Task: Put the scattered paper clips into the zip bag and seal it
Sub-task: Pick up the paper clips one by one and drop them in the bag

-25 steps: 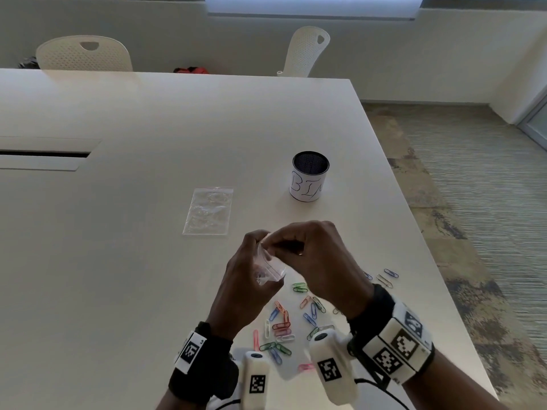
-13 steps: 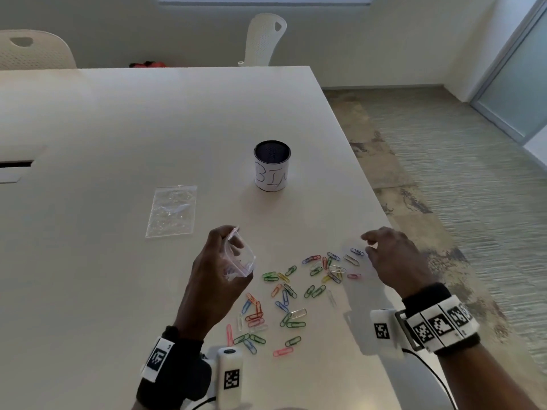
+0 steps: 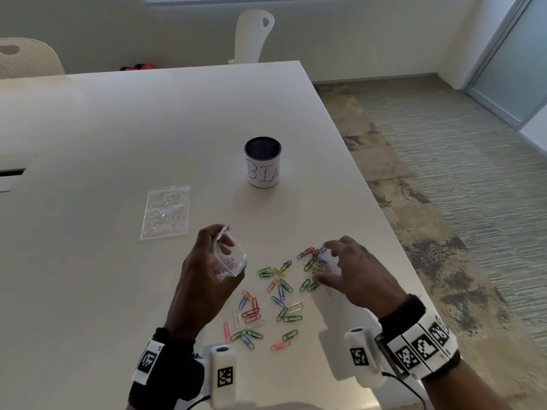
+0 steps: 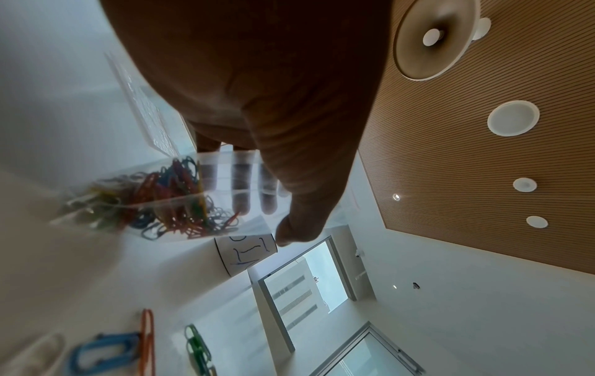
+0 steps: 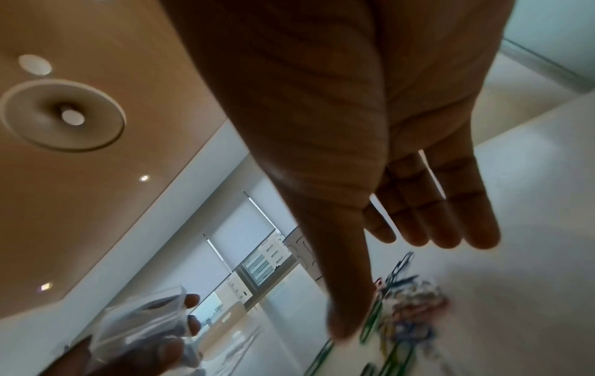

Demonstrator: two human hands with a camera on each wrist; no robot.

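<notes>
My left hand grips a small clear zip bag a little above the table, mouth held open and facing up. In the left wrist view the bag holds a bunch of coloured paper clips, with my fingers behind it and the thumb in front. Several coloured paper clips lie scattered on the white table between my hands. My right hand is open, its fingers spread low over a tight bunch of clips at the right of the scatter.
A second clear zip bag lies flat on the table behind my left hand. A mesh cup labelled BIN stands further back. The table's right edge runs close to my right hand. White chairs stand at the far side.
My right hand has left the bag and dropped to the right-hand clips, which are now bunched closer together. My left hand keeps hold of the bag, now open-mouthed.
</notes>
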